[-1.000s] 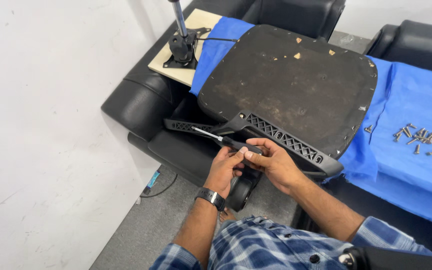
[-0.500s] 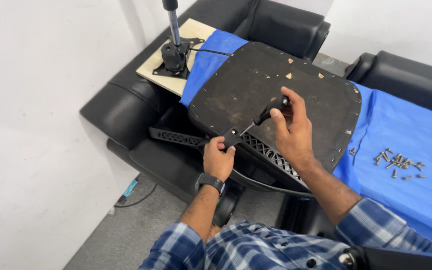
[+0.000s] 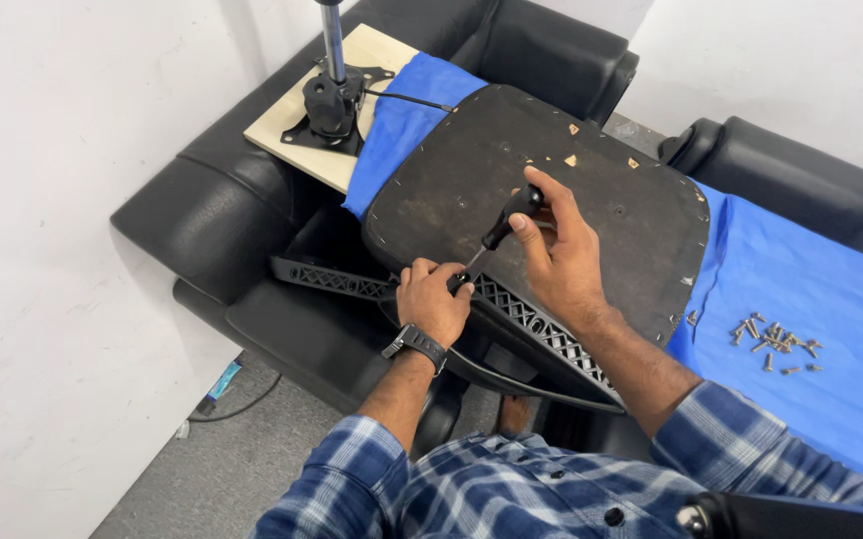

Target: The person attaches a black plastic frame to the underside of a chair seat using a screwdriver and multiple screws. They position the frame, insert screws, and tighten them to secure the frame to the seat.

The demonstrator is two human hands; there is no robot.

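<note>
An upturned black chair seat (image 3: 551,180) lies on a blue cloth (image 3: 801,289) over a black sofa. A black ribbed plastic armrest bracket (image 3: 531,324) runs along the seat's near edge. My right hand (image 3: 556,255) grips the black handle of a screwdriver (image 3: 506,225), which slants down to the left. My left hand (image 3: 433,299), with a watch on its wrist, is closed around the screwdriver's tip where it meets the bracket. The tip itself is hidden under my fingers.
Several loose screws (image 3: 773,339) lie on the blue cloth to the right. A chair mechanism with a metal gas post (image 3: 331,95) rests on a pale wooden board (image 3: 351,110) at the far left. A white wall stands on the left, grey floor below.
My right hand rose from the bracket onto the screwdriver's handle over the seat. My left hand stayed at the tip on the bracket. The view moved closer and shifted.
</note>
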